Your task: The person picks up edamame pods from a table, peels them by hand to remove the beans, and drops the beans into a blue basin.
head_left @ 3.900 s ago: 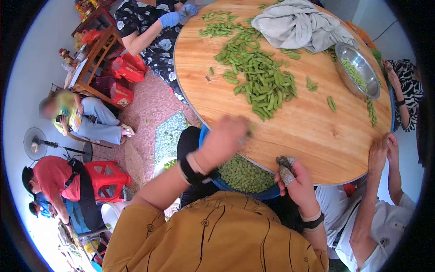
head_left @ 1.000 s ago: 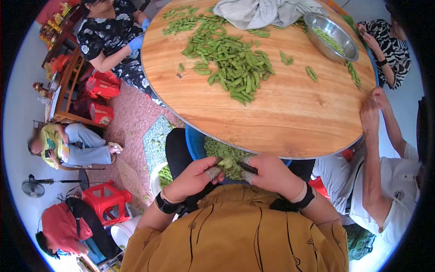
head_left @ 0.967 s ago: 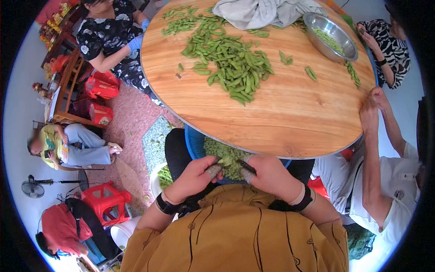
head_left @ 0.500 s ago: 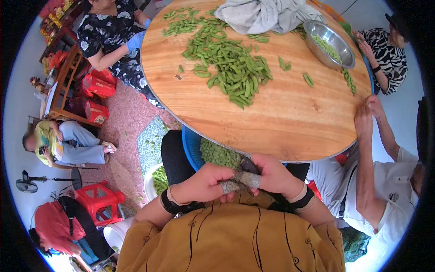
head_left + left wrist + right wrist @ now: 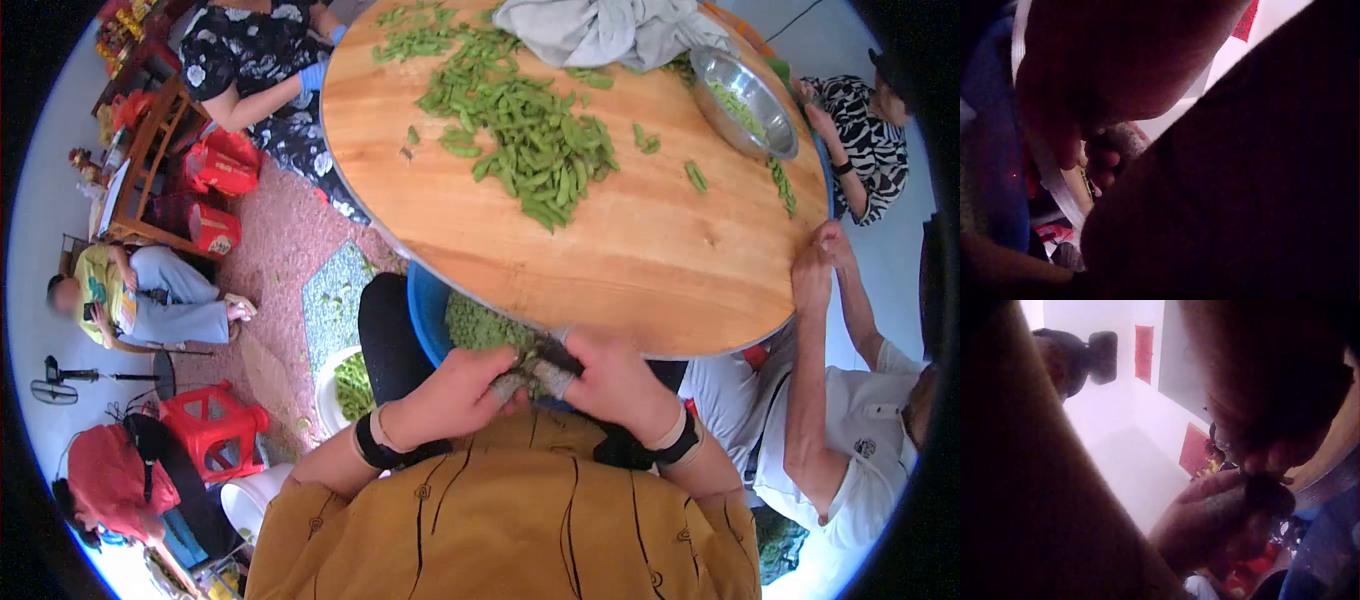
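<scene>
Over a blue basin (image 5: 426, 315) at the table's near edge, my two hands meet, fingertips together. Grey wraps cover some of the fingers. My left hand (image 5: 455, 395) pinches a green soybean pod (image 5: 528, 358), mostly hidden by the fingers. On the pod's other side my right hand (image 5: 625, 385) grips it with curled fingers and thumb. Shelled green beans (image 5: 475, 325) fill the basin below. Both wrist views are dark; the left one shows the back of my left hand (image 5: 1116, 62), and in the right one the fingers of both hands touch.
On the round wooden table (image 5: 640, 265) lie a heap of pods (image 5: 545, 150), a grey cloth (image 5: 600, 30) and a steel bowl (image 5: 775, 110) holding beans. A white bucket (image 5: 328, 395) stands left of my legs. People sit around the table; someone's hands (image 5: 815, 265) rest at its right edge.
My left hand, over the table edge 3.9 s ago, has come back above the basin to meet the right. Since half a second ago the fingertips have parted slightly, and green shows between them.
</scene>
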Demonstrator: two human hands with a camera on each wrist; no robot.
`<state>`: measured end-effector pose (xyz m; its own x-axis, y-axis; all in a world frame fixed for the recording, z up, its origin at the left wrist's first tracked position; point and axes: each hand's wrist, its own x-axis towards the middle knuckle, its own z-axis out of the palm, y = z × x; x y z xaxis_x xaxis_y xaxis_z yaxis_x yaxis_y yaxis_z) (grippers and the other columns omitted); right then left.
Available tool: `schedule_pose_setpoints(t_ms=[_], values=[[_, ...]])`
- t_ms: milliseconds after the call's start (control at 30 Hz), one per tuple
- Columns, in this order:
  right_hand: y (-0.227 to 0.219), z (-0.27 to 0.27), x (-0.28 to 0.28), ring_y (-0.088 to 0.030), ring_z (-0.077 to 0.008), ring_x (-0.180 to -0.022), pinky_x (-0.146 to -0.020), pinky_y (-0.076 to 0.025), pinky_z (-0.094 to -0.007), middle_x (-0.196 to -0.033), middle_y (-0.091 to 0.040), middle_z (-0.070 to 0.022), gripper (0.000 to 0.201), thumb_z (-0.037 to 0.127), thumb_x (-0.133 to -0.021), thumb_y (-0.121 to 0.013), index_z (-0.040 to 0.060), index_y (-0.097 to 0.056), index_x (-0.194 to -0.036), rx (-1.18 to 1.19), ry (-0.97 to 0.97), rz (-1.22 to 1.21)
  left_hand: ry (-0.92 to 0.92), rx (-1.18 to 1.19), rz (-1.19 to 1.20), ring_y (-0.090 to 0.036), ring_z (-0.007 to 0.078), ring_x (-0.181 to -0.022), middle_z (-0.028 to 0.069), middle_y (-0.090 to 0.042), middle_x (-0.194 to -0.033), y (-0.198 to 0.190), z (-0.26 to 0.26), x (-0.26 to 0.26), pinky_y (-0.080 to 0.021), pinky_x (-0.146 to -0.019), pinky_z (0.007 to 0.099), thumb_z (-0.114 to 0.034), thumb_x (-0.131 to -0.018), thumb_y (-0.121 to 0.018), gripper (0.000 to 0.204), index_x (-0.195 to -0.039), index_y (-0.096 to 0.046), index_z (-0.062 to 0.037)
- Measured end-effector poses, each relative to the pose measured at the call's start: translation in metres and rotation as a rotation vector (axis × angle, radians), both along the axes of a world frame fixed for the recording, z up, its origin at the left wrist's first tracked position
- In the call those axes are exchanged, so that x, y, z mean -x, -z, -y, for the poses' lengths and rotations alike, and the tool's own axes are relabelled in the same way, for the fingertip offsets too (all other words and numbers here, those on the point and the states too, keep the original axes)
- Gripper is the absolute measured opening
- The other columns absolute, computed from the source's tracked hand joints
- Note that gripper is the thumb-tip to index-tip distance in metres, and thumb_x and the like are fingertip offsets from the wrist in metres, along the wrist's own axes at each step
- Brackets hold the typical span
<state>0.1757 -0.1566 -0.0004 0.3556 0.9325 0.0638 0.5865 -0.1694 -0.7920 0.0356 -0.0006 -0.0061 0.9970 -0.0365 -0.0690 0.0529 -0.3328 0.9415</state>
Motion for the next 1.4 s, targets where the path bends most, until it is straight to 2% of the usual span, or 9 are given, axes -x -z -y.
schedule_pose_setpoints(t_ms=[233,300,367,467,600,667,800,1233,1400], values=[[0.006,0.0,0.009,-0.056,-0.0401,-0.066,-0.058,-0.046,-0.0425,-0.07,-0.056,-0.0197,0.03,0.022,-0.07,-0.07,0.0008,-0.053,-0.083,-0.02,0.054,0.05,0.01,-0.361,0.12,-0.053,0.0444,-0.067,0.0212,-0.052,-0.068,0.013,0.013,-0.005,-0.044,-0.057,0.0478,-0.004,-0.069,-0.058,0.016,-0.081,-0.047,-0.0017],[0.007,0.004,0.012,-0.058,-0.0363,-0.062,-0.057,-0.046,-0.041,-0.068,-0.056,-0.0169,0.029,0.021,-0.072,-0.069,0.0007,-0.053,-0.085,-0.04,0.084,0.087,0.037,-0.397,0.158,-0.06,0.0345,-0.063,0.0165,-0.058,-0.069,0.01,0.014,-0.006,-0.048,-0.056,0.0402,-0.003,-0.076,-0.056,0.011,-0.085,-0.051,-0.0002],[0.006,0.01,0.009,-0.051,-0.0173,-0.056,-0.052,-0.043,-0.0319,-0.069,-0.056,-0.0032,0.017,0.017,-0.08,-0.063,0.0013,-0.057,-0.083,-0.011,0.208,-0.963,0.034,-0.026,0.029,-0.063,0.0272,-0.065,0.0136,-0.061,-0.072,-0.005,0.006,-0.008,-0.049,-0.058,0.0351,-0.002,-0.081,-0.054,0.008,-0.088,-0.053,0.0006],[0.005,0.01,0.006,-0.05,-0.009,-0.063,-0.056,-0.044,-0.027,-0.076,-0.057,0.0024,0.01,0.011,-0.086,-0.056,0.002,-0.059,-0.088,0.043,0.248,-0.965,0.0,0.379,-0.08,-0.064,0.0102,-0.068,0.0056,-0.066,-0.079,0.002,-0.007,0.003,-0.051,-0.063,0.0236,-0.002,-0.09,-0.047,0.012,-0.095,-0.058,0.0014],[0.024,0.009,0.007,-0.064,-0.0254,-0.078,-0.071,-0.049,-0.0319,-0.088,-0.066,-0.0112,0.016,0.007,-0.081,-0.058,0.0032,-0.062,-0.097,-0.171,-0.065,0.079,-0.32,-0.247,-0.096,-0.064,0.0298,-0.066,0.0169,-0.063,-0.073,0.013,-0.028,0.036,-0.051,-0.059,0.0357,-0.004,-0.082,-0.053,0.009,-0.09,-0.055,-0.0002],[0.004,0.006,0.004,-0.063,-0.033,-0.084,-0.075,-0.049,-0.0374,-0.091,-0.065,-0.0156,0.018,0.009,-0.079,-0.06,0.0047,-0.062,-0.097,-0.125,-0.07,0.066,-0.416,-0.647,-0.186,-0.057,0.0419,-0.067,0.0223,-0.058,-0.07,0.027,-0.046,0.064,-0.047,-0.058,0.0467,-0.012,-0.079,-0.061,0.012,-0.083,-0.055,-0.0021],[-0.009,-0.018,-0.034,-0.06,-0.0398,-0.076,-0.067,-0.049,-0.0452,-0.083,-0.062,-0.0211,0.023,0.018,-0.078,-0.062,0.0043,-0.057,-0.096,0.118,0.233,0.166,-0.586,-1.058,-0.639,-0.061,0.0364,-0.067,0.018,-0.061,-0.069,0.049,-0.069,0.115,-0.048,-0.059,0.0455,-0.022,-0.074,-0.069,0.023,-0.079,-0.055,-0.0045],[0.006,-0.072,-0.098,-0.058,-0.0416,-0.074,-0.065,-0.047,-0.0472,-0.075,-0.059,-0.0246,0.024,0.016,-0.074,-0.066,-0.003,-0.053,-0.081,0.125,0.425,0.502,-0.449,-0.809,-0.093,-0.06,0.0347,-0.068,0.0152,-0.059,-0.071,0.023,-0.047,0.051,-0.047,-0.06,0.0442,-0.015,-0.073,-0.066,0.018,-0.082,-0.054,-0.0044],[0.0,-0.039,-0.096,-0.059,-0.0303,-0.067,-0.061,-0.046,-0.0382,-0.071,-0.06,-0.0177,0.022,0.017,-0.077,-0.062,-0.0006,-0.057,-0.089,-0.006,0.492,0.058,-0.34,-0.66,0.202,-0.058,0.0379,-0.075,0.0183,-0.058,-0.079,0.014,-0.025,0.01,-0.047,-0.064,0.0438,-0.009,-0.074,-0.062,0.018,-0.09,-0.055,-0.0019]])
